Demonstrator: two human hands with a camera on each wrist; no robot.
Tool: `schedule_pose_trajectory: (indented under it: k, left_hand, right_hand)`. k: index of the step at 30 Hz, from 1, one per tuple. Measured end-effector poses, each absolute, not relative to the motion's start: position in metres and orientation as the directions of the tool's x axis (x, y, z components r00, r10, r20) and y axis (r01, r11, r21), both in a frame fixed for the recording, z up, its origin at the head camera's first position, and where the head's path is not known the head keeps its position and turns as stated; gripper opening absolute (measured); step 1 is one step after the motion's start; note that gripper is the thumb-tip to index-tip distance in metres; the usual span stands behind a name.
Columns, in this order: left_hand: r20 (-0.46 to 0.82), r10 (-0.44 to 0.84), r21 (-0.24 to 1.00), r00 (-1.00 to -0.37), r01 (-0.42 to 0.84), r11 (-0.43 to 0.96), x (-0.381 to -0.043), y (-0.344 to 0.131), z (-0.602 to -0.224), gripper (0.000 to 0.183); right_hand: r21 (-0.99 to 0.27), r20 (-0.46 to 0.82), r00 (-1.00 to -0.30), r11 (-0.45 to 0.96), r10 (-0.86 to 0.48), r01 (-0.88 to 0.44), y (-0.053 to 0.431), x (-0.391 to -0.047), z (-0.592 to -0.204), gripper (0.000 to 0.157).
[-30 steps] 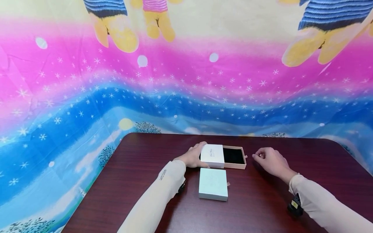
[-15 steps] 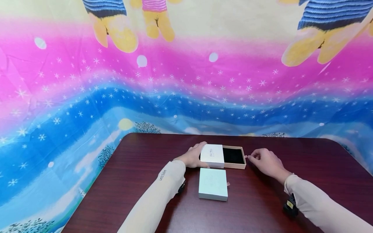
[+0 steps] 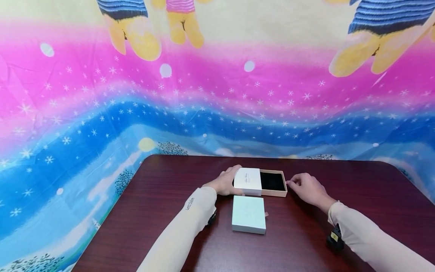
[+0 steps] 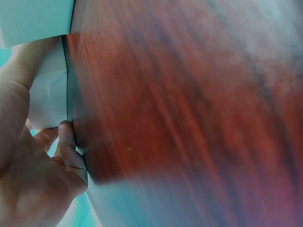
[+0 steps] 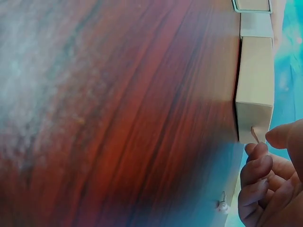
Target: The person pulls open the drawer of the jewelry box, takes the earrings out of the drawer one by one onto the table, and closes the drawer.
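Observation:
A white slide-out box [image 3: 247, 180] lies near the table's far side, its drawer [image 3: 273, 181] with black lining pulled partly out to the right. My left hand [image 3: 224, 183] grips the box's sleeve from the left end; in the left wrist view the fingers [image 4: 66, 135] lie along its side. At the drawer's right end, my right hand [image 3: 310, 189] pinches the small ribbon tab [image 5: 255, 135] between thumb and finger. A small pearl-like piece with a thin pin [image 5: 223, 206] shows beside the right hand in the right wrist view; the hand hides it in the head view.
A pale green box [image 3: 248, 214] with a ribbon tab on its right side sits just in front of the white one. Both rest on a dark red-brown table [image 3: 292, 241]. A printed cloth [image 3: 217, 90] hangs behind the table's far edge.
My right hand has moved left to the drawer's end and taken the ribbon tab between its fingers. The left hand and both boxes have stayed in place.

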State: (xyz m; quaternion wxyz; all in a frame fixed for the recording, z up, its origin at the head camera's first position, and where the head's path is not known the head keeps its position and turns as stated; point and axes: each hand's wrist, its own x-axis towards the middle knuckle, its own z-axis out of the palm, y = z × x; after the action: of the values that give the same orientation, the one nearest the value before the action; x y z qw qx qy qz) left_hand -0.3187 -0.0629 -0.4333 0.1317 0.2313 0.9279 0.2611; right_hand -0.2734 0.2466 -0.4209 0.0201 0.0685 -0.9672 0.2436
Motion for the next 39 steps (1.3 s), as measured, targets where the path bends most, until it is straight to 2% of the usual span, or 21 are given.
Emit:
schedule_pose_trajectory:
  k: [14, 24, 39]
  left_hand:
    - [-0.133, 0.501, 0.543, -0.855, 0.36, 0.759, -0.317, -0.063, -0.431, 0.104]
    - [-0.129, 0.507, 0.548, -0.852, 0.365, 0.752, -0.317, -0.062, -0.43, 0.103]
    - [-0.139, 0.501, 0.547, -0.854, 0.356, 0.758, -0.317, -0.062, -0.431, 0.103]
  right_hand:
    - [-0.497, 0.054, -0.991, 0.857, -0.125, -0.136, 0.241, -0.276, -0.423, 0.023]
    - [-0.587, 0.046, -0.982, 0.79, -0.182, -0.174, 0.242, -0.279, -0.426, 0.024]
    - [-0.728, -0.058, -0.987, 0.683, -0.151, -0.061, 0.245, -0.283, -0.433, 0.027]
